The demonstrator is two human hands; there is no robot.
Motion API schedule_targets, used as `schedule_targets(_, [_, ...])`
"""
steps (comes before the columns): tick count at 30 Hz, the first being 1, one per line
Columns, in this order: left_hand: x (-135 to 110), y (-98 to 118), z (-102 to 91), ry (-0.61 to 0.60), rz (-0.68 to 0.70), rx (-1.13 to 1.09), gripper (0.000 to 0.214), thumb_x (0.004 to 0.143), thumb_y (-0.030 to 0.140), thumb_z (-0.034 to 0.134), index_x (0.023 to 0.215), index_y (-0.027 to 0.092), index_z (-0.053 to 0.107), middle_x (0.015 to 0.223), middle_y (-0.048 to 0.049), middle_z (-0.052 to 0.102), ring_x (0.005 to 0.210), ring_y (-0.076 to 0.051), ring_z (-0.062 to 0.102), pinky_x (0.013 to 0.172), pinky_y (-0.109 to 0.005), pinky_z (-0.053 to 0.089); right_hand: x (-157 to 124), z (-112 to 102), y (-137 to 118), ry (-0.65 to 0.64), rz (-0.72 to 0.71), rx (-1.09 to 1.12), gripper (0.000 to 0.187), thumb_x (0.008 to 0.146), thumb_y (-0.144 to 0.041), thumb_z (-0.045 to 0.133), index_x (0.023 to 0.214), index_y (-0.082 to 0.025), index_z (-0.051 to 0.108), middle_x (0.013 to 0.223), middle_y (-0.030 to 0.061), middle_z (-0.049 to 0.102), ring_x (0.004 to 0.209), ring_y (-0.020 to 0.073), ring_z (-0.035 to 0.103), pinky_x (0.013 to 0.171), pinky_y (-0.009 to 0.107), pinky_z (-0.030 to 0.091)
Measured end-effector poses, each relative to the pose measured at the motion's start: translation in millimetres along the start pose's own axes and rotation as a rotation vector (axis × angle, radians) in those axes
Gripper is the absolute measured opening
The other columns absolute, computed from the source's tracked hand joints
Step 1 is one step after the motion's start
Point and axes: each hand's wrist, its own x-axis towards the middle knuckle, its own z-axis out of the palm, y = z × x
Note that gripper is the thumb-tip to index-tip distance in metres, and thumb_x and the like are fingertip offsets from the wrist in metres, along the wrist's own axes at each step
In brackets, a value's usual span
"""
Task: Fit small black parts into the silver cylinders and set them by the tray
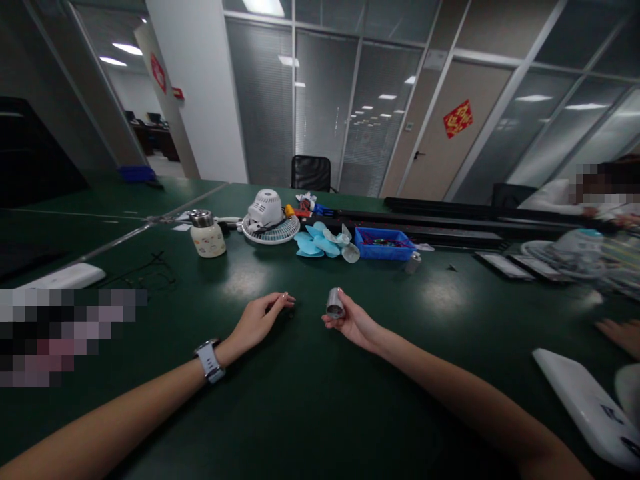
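Note:
In my right hand [353,323] is a small silver metal cylinder [335,303], tilted, with its round end turned toward me. Thumb and fingers wrap round its sides, just above the table. My left hand [263,315], with a watch [210,361] on its wrist, rests to the left of the cylinder, apart from it. Its thumb and fingertips are pressed together; whether anything is between them is hidden. A tiny dark piece [291,316] lies on the green table [300,400] just beneath those fingertips.
Farther back are a cream bottle [209,239], a white fan part [270,217], light-blue fan blades [320,241], a blue tray [383,245] of small parts and another metal cylinder [413,263]. A white case [585,407] lies right. Another person's hand [620,335] rests at the right edge.

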Motion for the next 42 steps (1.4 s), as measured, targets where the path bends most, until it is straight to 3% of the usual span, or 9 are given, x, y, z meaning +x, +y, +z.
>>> schedule_targets(4, [0.1, 4.0, -1.2, 0.043, -0.043, 0.039, 0.048, 0.094, 0.047, 0.041, 0.069, 0.018, 0.070, 0.084, -0.0057, 0.076, 0.084, -0.026, 0.070, 0.075, -0.033, 0.050, -1.4, 0.9, 2.6, 0.009, -0.085, -0.088, 0.039, 0.078, -0.048, 0.070, 0.096, -0.017, 0.055, 0.087, 0.0054, 0.070, 0.083, 0.0189, 0.071, 0.078, 0.034, 0.057])
schedule_targets(9, [-0.1, 5.9, -2.6, 0.060, -0.070, 0.064, 0.041, 0.091, 0.039, 0.041, 0.076, 0.016, 0.073, 0.063, -0.0012, 0.066, 0.067, -0.022, 0.064, 0.062, -0.030, 0.046, -11.5, 0.6, 5.1, 0.020, -0.402, -0.540, 0.039, 0.063, -0.034, 0.084, 0.085, -0.019, 0.056, 0.100, 0.0063, 0.072, 0.098, 0.0232, 0.069, 0.093, 0.045, 0.051])
schedule_targets(14, [-0.1, 8.1, -3.5, 0.055, -0.067, 0.065, 0.040, 0.088, 0.034, 0.039, 0.075, 0.019, 0.074, 0.064, -0.0018, 0.067, 0.067, -0.021, 0.063, 0.064, -0.030, 0.046, -19.6, -2.5, 4.3, 0.054, -0.771, -0.951, 0.033, 0.070, -0.030, 0.079, 0.099, -0.022, 0.066, 0.112, 0.0067, 0.070, 0.110, 0.0228, 0.064, 0.101, 0.047, 0.045])
schedule_targets(17, [-0.1, 7.7, -3.3, 0.047, -0.058, 0.072, 0.041, 0.088, 0.032, 0.038, 0.080, 0.018, 0.075, 0.068, -0.0033, 0.069, 0.068, -0.022, 0.063, 0.063, -0.030, 0.046, -19.0, -4.9, 4.3, 0.051, -0.854, -1.028, 0.032, 0.072, -0.027, 0.077, 0.102, -0.024, 0.067, 0.113, 0.0061, 0.070, 0.112, 0.0224, 0.063, 0.101, 0.047, 0.045])
schedule_targets(20, [0.1, 5.2, -2.8, 0.037, -0.040, 0.083, 0.041, 0.088, 0.032, 0.038, 0.087, 0.016, 0.075, 0.070, -0.0040, 0.069, 0.068, -0.022, 0.063, 0.064, -0.031, 0.046, -17.4, -5.1, 4.7, 0.078, -0.802, -1.005, 0.034, 0.071, -0.030, 0.078, 0.103, -0.023, 0.067, 0.112, 0.0055, 0.070, 0.110, 0.0226, 0.063, 0.100, 0.047, 0.045])
schedule_targets(25, [1.2, 0.3, -1.6, 0.050, -0.021, 0.109, 0.042, 0.091, 0.037, 0.036, 0.092, 0.016, 0.072, 0.067, -0.0028, 0.065, 0.065, -0.021, 0.062, 0.061, -0.030, 0.045, -14.5, -1.5, 6.5, 0.013, -0.410, -0.673, 0.039, 0.076, -0.046, 0.071, 0.103, -0.019, 0.062, 0.095, 0.0052, 0.072, 0.092, 0.0223, 0.069, 0.087, 0.042, 0.052])
schedule_targets(28, [1.7, -0.4, -0.8, 0.062, -0.012, 0.112, 0.042, 0.093, 0.041, 0.035, 0.082, 0.017, 0.068, 0.076, -0.0054, 0.069, 0.074, -0.023, 0.065, 0.067, -0.031, 0.048, -10.7, -0.9, 7.9, -0.020, -0.287, -0.437, 0.040, 0.076, -0.050, 0.070, 0.097, -0.018, 0.060, 0.086, 0.0033, 0.070, 0.087, 0.0217, 0.070, 0.084, 0.039, 0.054])
schedule_targets(36, [0.0, 5.1, -0.3, 0.047, 0.006, 0.112, 0.043, 0.094, 0.047, 0.039, 0.066, 0.021, 0.059, 0.085, -0.0068, 0.075, 0.080, -0.024, 0.067, 0.072, -0.033, 0.049, 0.4, -9.0, 1.2, 0.055, -0.200, -0.240, 0.042, 0.077, -0.054, 0.066, 0.098, -0.019, 0.055, 0.080, 0.0041, 0.063, 0.070, 0.0174, 0.067, 0.046, 0.023, 0.050])
schedule_targets(42, [0.2, 3.9, -0.1, 0.048, 0.018, 0.124, 0.043, 0.094, 0.047, 0.040, 0.069, 0.020, 0.064, 0.081, -0.0053, 0.075, 0.072, -0.022, 0.066, 0.068, -0.031, 0.048, 2.0, -12.0, -0.9, 0.093, -0.223, -0.340, 0.045, 0.082, -0.059, 0.057, 0.101, -0.019, 0.052, 0.081, 0.0073, 0.065, 0.071, 0.0193, 0.069, 0.047, 0.026, 0.053])
